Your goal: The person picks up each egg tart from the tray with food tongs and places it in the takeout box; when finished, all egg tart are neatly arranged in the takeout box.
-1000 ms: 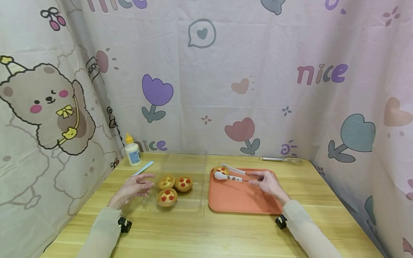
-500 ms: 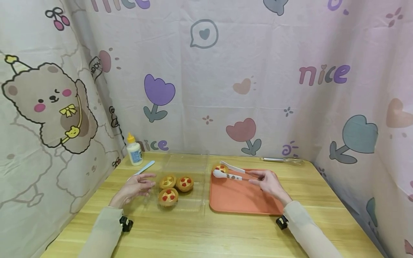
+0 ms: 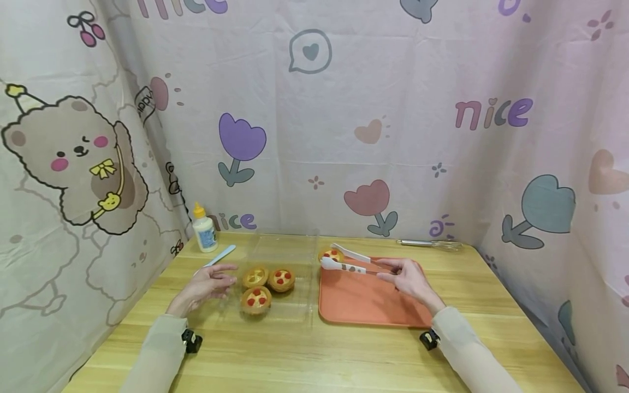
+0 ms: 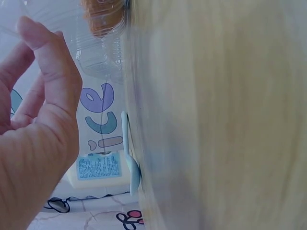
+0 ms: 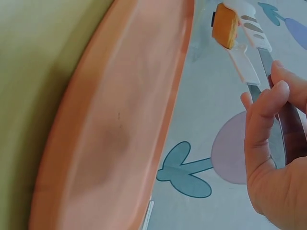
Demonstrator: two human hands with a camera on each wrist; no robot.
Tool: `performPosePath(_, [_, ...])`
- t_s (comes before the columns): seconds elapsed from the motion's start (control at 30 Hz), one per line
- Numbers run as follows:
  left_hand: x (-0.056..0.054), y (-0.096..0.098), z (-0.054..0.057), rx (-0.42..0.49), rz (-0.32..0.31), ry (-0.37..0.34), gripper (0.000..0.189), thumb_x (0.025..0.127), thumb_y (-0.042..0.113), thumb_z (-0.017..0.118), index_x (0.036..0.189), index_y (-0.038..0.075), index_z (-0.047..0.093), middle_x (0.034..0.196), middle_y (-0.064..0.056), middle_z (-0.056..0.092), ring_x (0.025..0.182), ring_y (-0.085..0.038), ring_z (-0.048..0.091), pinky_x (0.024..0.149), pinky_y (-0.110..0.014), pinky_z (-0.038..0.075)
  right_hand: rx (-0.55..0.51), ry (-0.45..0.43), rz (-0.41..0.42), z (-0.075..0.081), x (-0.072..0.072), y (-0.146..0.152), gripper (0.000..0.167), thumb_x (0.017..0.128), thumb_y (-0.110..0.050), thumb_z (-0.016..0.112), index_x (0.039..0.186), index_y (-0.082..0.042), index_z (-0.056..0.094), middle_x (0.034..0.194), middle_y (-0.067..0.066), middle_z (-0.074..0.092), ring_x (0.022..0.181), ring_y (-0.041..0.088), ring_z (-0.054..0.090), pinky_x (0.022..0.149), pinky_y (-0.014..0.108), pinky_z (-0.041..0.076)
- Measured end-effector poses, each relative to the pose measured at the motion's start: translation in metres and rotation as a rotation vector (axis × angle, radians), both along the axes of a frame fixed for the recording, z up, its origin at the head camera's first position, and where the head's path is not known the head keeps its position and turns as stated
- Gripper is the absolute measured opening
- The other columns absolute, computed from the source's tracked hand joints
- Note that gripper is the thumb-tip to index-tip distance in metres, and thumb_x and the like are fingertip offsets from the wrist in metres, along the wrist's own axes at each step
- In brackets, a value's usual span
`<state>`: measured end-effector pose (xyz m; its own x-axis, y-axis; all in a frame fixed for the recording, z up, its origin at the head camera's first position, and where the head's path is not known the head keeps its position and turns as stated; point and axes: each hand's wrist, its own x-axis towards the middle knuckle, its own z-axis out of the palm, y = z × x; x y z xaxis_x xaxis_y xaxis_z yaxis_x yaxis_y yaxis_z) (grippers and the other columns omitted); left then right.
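My right hand holds white-tipped tongs with brown spots on one arm. Between the tong tips is an egg tart with red bits on top; the right wrist view shows this tart raised above the level of the orange tray. To the left, several similar tarts sit in an open clear plastic container. Beside the container's left edge is my left hand, its fingers loosely bent and nothing between them. In the left wrist view the thumb and fingers overlap the clear plastic.
A glue-type bottle with a yellow cap stands at the back left. Near it lies a pale blue spatula-like tool. A whisk lies at the back right. Printed curtains enclose the table's far side.
The tongs and the tart in them have moved slightly left and up, to the tray's far left corner. My left hand keeps its place beside the container.
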<state>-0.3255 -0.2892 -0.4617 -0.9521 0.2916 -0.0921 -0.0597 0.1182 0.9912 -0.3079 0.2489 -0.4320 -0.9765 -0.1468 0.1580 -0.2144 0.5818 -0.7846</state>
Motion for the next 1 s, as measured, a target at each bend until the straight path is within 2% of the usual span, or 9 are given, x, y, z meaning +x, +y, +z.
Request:
performPosePath(0.17, [0.000, 0.000, 0.003, -0.007, 0.005, -0.001, 0.065, 0.093, 0.010, 0.066, 0.146, -0.007, 0.033, 0.101, -0.013, 0.067, 0.075, -0.014, 0.063, 0.065, -0.027, 0.059, -0.015, 0.003, 0.020, 0.005, 0.003, -0.003, 0.042, 0.082, -0.037, 0.079, 0.123, -0.032, 0.069, 0.070, 0.016, 0.061, 0.045, 0.015, 0.050, 0.040, 0.028, 0.044])
performPosePath(0.3, [-0.001, 0.001, 0.005, -0.013, -0.002, 0.001, 0.066, 0.093, 0.011, 0.067, 0.147, -0.006, 0.033, 0.099, -0.012, 0.066, 0.075, -0.015, 0.063, 0.065, -0.028, 0.059, -0.029, -0.012, 0.024, 0.008, 0.004, -0.006, 0.042, 0.082, -0.037, 0.079, 0.123, -0.031, 0.069, 0.061, 0.005, 0.055, 0.046, 0.023, 0.052, 0.040, 0.028, 0.044])
performPosePath(0.4, [-0.002, 0.001, 0.006, -0.005, -0.015, 0.001, 0.067, 0.093, 0.012, 0.068, 0.147, -0.007, 0.033, 0.100, -0.012, 0.067, 0.075, -0.015, 0.064, 0.065, -0.028, 0.059, -0.051, -0.025, 0.047, 0.010, 0.006, -0.008, 0.042, 0.083, -0.035, 0.079, 0.124, -0.028, 0.069, 0.062, 0.001, 0.056, 0.048, 0.025, 0.053, 0.042, 0.030, 0.047])
performPosePath(0.5, [-0.002, 0.001, 0.006, -0.003, -0.020, 0.001, 0.067, 0.093, 0.012, 0.068, 0.147, -0.007, 0.033, 0.101, -0.012, 0.067, 0.076, -0.015, 0.065, 0.065, -0.028, 0.059, -0.070, -0.028, 0.082, 0.013, 0.008, -0.011, 0.042, 0.085, -0.031, 0.077, 0.125, -0.025, 0.068, 0.066, 0.005, 0.059, 0.048, 0.024, 0.053, 0.044, 0.034, 0.049])
performPosePath(0.57, [-0.002, 0.001, 0.007, -0.004, -0.018, 0.002, 0.067, 0.093, 0.012, 0.068, 0.147, -0.007, 0.033, 0.102, -0.012, 0.068, 0.076, -0.014, 0.065, 0.065, -0.028, 0.059, -0.080, -0.024, 0.103, 0.013, 0.009, -0.012, 0.041, 0.086, -0.029, 0.077, 0.126, -0.023, 0.068, 0.077, 0.006, 0.067, 0.047, 0.023, 0.052, 0.045, 0.037, 0.050])
performPosePath(0.73, [-0.001, 0.000, 0.006, -0.017, -0.017, 0.005, 0.066, 0.092, 0.013, 0.068, 0.146, -0.006, 0.034, 0.102, -0.012, 0.068, 0.076, -0.014, 0.065, 0.065, -0.028, 0.060, -0.082, -0.022, 0.134, 0.014, 0.014, -0.015, 0.041, 0.086, -0.031, 0.076, 0.126, -0.026, 0.068, 0.098, 0.013, 0.073, 0.043, 0.019, 0.051, 0.044, 0.038, 0.049])
performPosePath(0.8, [-0.001, 0.000, 0.005, -0.022, -0.017, 0.005, 0.067, 0.092, 0.013, 0.068, 0.147, -0.006, 0.034, 0.101, -0.011, 0.067, 0.076, -0.014, 0.065, 0.066, -0.028, 0.060, -0.073, -0.024, 0.151, 0.014, 0.015, -0.017, 0.042, 0.087, -0.035, 0.075, 0.127, -0.027, 0.067, 0.094, 0.017, 0.072, 0.043, 0.014, 0.049, 0.044, 0.038, 0.050])
performPosePath(0.93, [0.000, -0.002, 0.003, -0.027, -0.010, 0.000, 0.067, 0.092, 0.014, 0.069, 0.147, -0.005, 0.035, 0.099, -0.009, 0.067, 0.076, -0.013, 0.065, 0.066, -0.028, 0.060, -0.057, -0.016, 0.188, 0.014, 0.018, -0.020, 0.043, 0.088, -0.038, 0.073, 0.128, -0.026, 0.066, 0.107, 0.012, 0.073, 0.042, 0.012, 0.049, 0.045, 0.040, 0.051])
performPosePath(1.0, [0.001, -0.002, 0.002, -0.030, -0.008, -0.003, 0.067, 0.092, 0.014, 0.069, 0.147, -0.005, 0.034, 0.099, -0.009, 0.067, 0.076, -0.013, 0.065, 0.066, -0.029, 0.060, -0.040, -0.016, 0.192, 0.014, 0.019, -0.022, 0.044, 0.088, -0.038, 0.073, 0.129, -0.025, 0.066, 0.100, 0.012, 0.073, 0.043, 0.013, 0.050, 0.045, 0.037, 0.051])
